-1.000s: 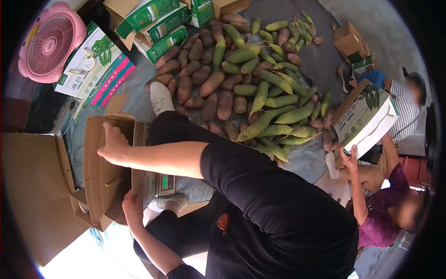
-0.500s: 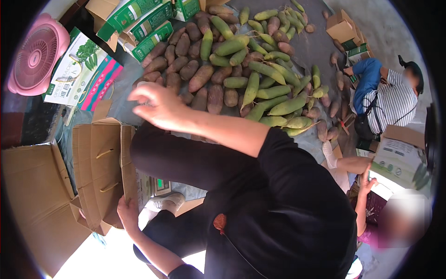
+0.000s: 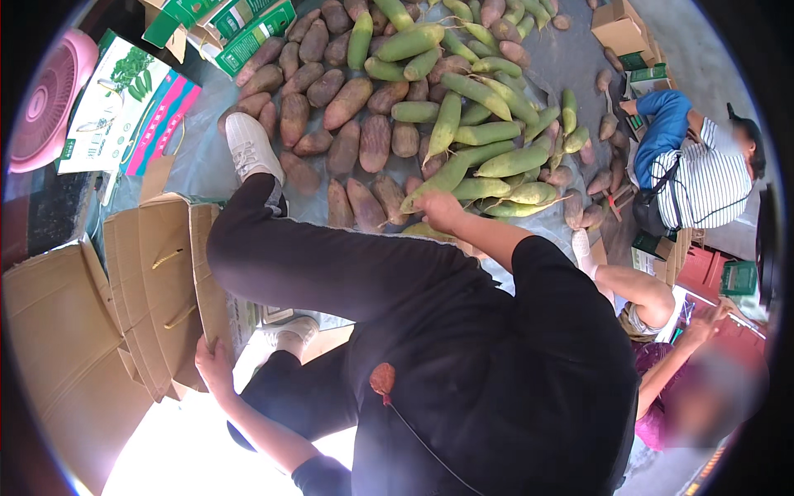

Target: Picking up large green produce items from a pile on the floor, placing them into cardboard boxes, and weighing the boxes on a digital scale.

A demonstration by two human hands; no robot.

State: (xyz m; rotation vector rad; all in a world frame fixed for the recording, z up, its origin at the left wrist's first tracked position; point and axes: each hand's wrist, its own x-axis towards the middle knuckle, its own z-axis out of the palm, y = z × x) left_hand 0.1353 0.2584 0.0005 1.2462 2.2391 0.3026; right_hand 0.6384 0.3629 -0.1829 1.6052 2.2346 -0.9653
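My right hand [image 3: 441, 212] is at the near edge of the pile, its fingers closed round the lower end of a long green radish [image 3: 448, 180]. More green radishes [image 3: 513, 161] lie heaped just beyond it. Dull reddish-purple radishes [image 3: 375, 142] spread to the left of them. Down at the left, my left hand [image 3: 215, 369] grips the edge of an open cardboard carton [image 3: 153, 289] with yellow cord handles. The inside of the carton is mostly hidden from here.
My outstretched leg [image 3: 331, 260] lies between the carton and the pile. A pink fan [image 3: 54, 103] and green-and-white boxes [image 3: 248, 41] stand at the far left. On the right are a person in a striped shirt [image 3: 703, 186] and another in a purple top [image 3: 653, 364].
My right hand has moved right and down from above the purple radishes to the green one. My left hand stays on the carton. The white-and-green box beside the purple-topped person has left its place.
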